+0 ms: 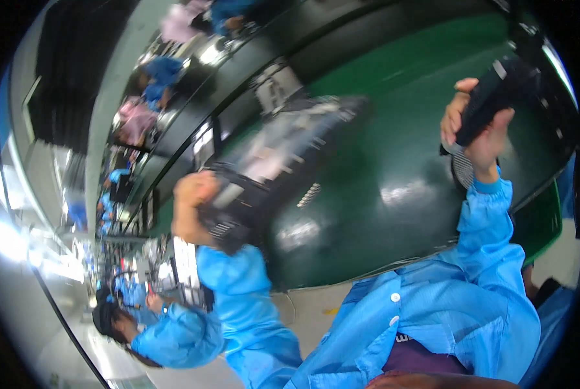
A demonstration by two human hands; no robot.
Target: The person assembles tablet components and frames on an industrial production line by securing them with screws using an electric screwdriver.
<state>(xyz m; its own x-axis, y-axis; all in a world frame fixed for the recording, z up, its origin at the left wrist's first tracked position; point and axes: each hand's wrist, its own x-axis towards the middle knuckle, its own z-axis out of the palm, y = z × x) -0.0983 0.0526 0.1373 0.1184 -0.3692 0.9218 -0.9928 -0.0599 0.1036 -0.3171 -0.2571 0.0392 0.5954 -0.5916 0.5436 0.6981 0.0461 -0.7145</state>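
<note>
My left hand (pixel 193 198) is closed on the near end of a black rectangular tray (pixel 280 152), which is tilted and smeared by motion. Silvery, glossy patches show on the tray's face, but I cannot make out what they are. At the right, my right hand (pixel 478 129) grips a dark block-shaped object (pixel 487 97), fingers on one side and thumb on the other. Its exact kind is unclear. Dark mesh-patterned pieces sit at both wrists. Both sleeves are light blue.
A green-topped table (pixel 381 214) spreads in front of me. A pale box-like fixture (pixel 277 87) stands beyond the tray, beside a dark shelf or rail. A green bin (pixel 543 223) is at the right edge. To the left, a co-worker in blue (pixel 176 334) sits along a line of other people.
</note>
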